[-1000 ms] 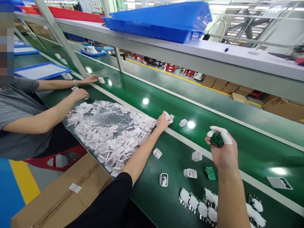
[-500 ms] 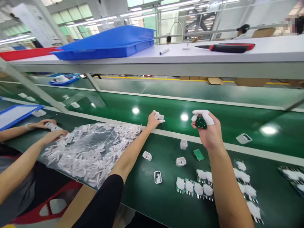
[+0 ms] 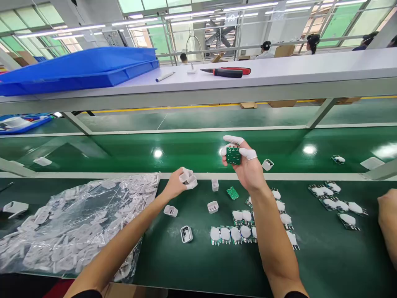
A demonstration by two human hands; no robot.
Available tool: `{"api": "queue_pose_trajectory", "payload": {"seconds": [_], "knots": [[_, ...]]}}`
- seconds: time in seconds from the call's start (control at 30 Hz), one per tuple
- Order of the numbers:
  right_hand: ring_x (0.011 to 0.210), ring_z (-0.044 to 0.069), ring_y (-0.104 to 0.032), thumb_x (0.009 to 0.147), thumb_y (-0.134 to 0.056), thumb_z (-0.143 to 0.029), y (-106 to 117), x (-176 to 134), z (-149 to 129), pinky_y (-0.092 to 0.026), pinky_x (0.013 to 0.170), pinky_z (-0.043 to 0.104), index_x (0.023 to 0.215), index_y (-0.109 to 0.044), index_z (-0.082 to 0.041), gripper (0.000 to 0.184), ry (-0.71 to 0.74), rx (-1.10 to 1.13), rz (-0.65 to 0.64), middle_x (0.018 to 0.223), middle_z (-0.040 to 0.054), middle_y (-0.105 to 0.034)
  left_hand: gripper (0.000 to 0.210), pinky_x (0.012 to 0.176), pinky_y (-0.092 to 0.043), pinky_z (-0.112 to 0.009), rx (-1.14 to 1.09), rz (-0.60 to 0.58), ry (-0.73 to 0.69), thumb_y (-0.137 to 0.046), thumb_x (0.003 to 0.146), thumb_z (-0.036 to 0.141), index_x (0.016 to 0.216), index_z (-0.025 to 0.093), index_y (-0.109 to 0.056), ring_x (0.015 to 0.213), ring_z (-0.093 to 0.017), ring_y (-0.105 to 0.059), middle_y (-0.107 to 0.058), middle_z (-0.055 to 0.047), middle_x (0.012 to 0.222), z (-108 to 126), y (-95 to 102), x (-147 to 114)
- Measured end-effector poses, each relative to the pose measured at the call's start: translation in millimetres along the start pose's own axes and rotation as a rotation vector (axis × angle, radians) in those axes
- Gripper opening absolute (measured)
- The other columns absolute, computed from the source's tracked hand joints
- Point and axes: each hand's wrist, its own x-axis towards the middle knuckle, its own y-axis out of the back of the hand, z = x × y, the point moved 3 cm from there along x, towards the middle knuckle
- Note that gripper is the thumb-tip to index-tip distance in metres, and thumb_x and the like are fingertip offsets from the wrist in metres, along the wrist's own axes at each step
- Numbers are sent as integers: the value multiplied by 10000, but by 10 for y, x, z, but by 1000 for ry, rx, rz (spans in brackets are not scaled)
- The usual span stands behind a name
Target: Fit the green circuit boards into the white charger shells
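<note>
My left hand [image 3: 173, 185], with white finger cots, is closed around white plastic charger housings [image 3: 187, 178] at the bench's back edge. Raised over that edge, my right hand [image 3: 250, 169] pinches a green circuit board [image 3: 233, 156] between cot-covered fingers, its flat soldered side towards me. Between and below the hands stand loose white housings [image 3: 212, 207], one holding dark parts [image 3: 186, 234]. A small green board [image 3: 232, 193] lies below my right hand. Rows of circuit boards with white pads [image 3: 235, 234] lie beside my right forearm, which hides some of them.
A clear plastic bag [image 3: 102, 198] of white plastic pieces covers the left of the bench. Behind runs a green conveyor belt [image 3: 189, 145] carrying a few parts. Pliers [image 3: 228, 72], a pen [image 3: 165, 77] and blue trays [image 3: 83, 68] sit on the shelf. Another person's hand [image 3: 387, 215] is at right.
The view has swung right, so the bench appears farther left. My right hand has turned the circuit board flatter towards me. The left neighbour's hands have left view; a hand shows at right.
</note>
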Motion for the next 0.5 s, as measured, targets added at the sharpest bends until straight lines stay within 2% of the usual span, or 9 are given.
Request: {"api": "queue_pose_trajectory", "payload": {"seconds": [0.13, 0.3, 0.4, 0.5], "knots": [[893, 217, -679, 943, -616, -447, -127, -53, 37, -615, 838, 402, 1308, -743, -306, 411, -12, -28, -87, 1055, 29, -739, 370, 964, -597, -428, 98, -81, 6, -936, 619, 355, 877, 208, -715, 933, -240, -671, -712, -22, 981, -53, -47, -166], [939, 217, -692, 949, -630, -453, -159, -80, 78, -623, 874, 396, 1330, -746, -307, 424, -20, -40, -126, 1093, 28, -745, 383, 1117, -554, -456, 158, -134, 11, -910, 574, 207, 910, 210, -727, 1082, -273, -652, -686, -28, 1047, -131, 29, -168], [936, 209, -693, 960, -639, -442, -143, -65, 120, -622, 871, 384, 1323, -768, -316, 405, -16, -24, -132, 1086, 21, -744, 357, 1083, -580, -434, 154, -159, -5, -842, 611, 141, 944, 213, -733, 1063, -259, -676, -670, -27, 1065, -139, 82, -206], [954, 215, -699, 983, -634, -445, -120, -61, 136, -631, 884, 398, 1333, -775, -331, 395, 0, -26, -131, 1106, 22, -742, 221, 1105, -594, -450, 147, -106, -33, -811, 727, 192, 915, 210, -694, 1103, -256, -693, -645, -58, 1159, -53, 182, -283]]}}
